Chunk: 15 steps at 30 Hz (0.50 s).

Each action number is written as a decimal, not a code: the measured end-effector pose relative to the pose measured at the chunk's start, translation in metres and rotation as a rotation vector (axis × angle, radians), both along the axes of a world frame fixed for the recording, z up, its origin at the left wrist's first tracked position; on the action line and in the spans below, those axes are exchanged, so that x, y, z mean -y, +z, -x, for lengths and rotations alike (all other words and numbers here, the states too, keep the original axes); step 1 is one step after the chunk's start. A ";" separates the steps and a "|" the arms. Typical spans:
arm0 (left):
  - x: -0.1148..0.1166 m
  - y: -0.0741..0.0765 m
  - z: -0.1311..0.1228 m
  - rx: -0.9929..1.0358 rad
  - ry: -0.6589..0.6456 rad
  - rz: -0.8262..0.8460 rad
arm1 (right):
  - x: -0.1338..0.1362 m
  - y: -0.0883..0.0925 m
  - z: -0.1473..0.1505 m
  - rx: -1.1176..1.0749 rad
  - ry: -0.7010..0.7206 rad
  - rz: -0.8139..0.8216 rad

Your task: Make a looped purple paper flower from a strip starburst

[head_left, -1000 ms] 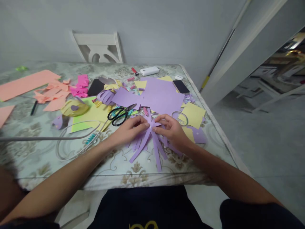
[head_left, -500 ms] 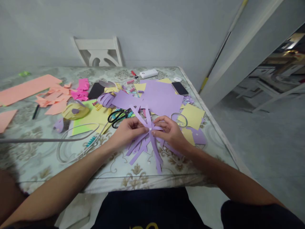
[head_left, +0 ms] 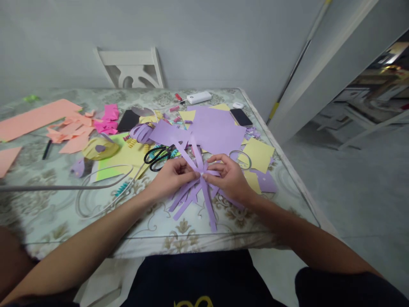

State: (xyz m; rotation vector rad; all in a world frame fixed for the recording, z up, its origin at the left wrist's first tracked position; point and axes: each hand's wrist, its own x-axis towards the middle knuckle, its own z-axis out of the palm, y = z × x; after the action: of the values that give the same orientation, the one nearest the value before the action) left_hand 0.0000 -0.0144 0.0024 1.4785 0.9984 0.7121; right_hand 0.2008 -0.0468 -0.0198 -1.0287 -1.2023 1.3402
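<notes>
Holding purple strips (head_left: 207, 200) over floral tablecloth (head_left: 147, 224), white chair (head_left: 131, 56) behind, grey wall (head_left: 223, 42)

Scissors (head_left: 168, 151) partly behind purple strip (head_left: 186, 156)

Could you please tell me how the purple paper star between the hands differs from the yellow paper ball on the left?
Shape: the purple star spreads out into long strips, while the yellow ball is rounded and compact.
Contact: the left hand and the right hand touch the purple star; neither touches the yellow ball.
Shared: both look made of paper.
</notes>
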 end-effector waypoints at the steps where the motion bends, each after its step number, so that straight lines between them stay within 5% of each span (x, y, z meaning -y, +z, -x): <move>1: 0.000 0.000 0.000 -0.002 -0.011 -0.003 | 0.000 0.000 0.000 -0.003 -0.001 0.000; 15: 0.000 0.004 0.000 -0.083 -0.085 -0.121 | 0.001 0.002 0.000 0.051 0.024 0.010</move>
State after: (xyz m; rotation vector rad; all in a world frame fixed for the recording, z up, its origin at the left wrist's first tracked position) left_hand -0.0005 -0.0142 0.0061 1.6570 0.9629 0.6640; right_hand 0.2009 -0.0482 -0.0174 -1.0638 -1.2503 1.3466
